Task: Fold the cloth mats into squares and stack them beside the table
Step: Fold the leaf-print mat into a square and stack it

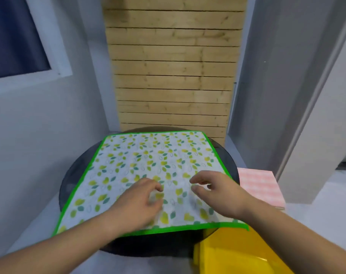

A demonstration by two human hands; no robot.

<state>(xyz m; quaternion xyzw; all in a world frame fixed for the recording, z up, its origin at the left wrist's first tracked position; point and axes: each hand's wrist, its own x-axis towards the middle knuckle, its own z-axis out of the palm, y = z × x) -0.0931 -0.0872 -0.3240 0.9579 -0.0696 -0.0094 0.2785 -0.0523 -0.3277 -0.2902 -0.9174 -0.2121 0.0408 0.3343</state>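
A white cloth mat (152,161) with a yellow and green leaf print and a bright green border lies spread flat over a round dark table (75,171). Its near edge hangs slightly past the table's front. My left hand (137,202) hovers over the mat's near middle with fingers loosely curled, holding nothing. My right hand (217,191) hovers just to the right of it, fingers also loosely curled and empty. A folded pink checked mat (260,186) lies on a low surface to the right of the table.
A yellow plastic object (237,252) sits under the table's near right edge. A wooden slatted panel (172,76) stands behind the table. White walls close in on both sides, with a window (16,34) at the upper left.
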